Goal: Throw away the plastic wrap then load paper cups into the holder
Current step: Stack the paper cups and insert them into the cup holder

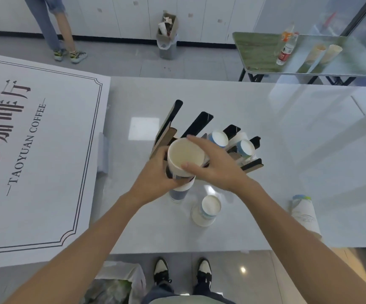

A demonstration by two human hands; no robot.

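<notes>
A black and wood cup holder [201,125] stands mid-table with tall slanted dividers. Two stacks of blue-and-white paper cups [219,138] lie in its right slots. I hold a stack of paper cups [185,155], mouth toward me, just in front of the holder's left slot. My left hand [155,178] grips the stack's side from below. My right hand [212,165] pinches the top cup's rim with thumb and fingers. Another short stack of cups [208,208] stands upside down on the table near me. A wrapped sleeve of cups [304,213] lies at the right edge.
A large white sign [31,150] reading TAOYUAN COFFEE covers the table's left. A bag-lined bin [116,284] sits on the floor by my feet. A second bin [167,46] stands by the far wall, a person [55,25] near it. A green side table [263,53] holds bottles and cups.
</notes>
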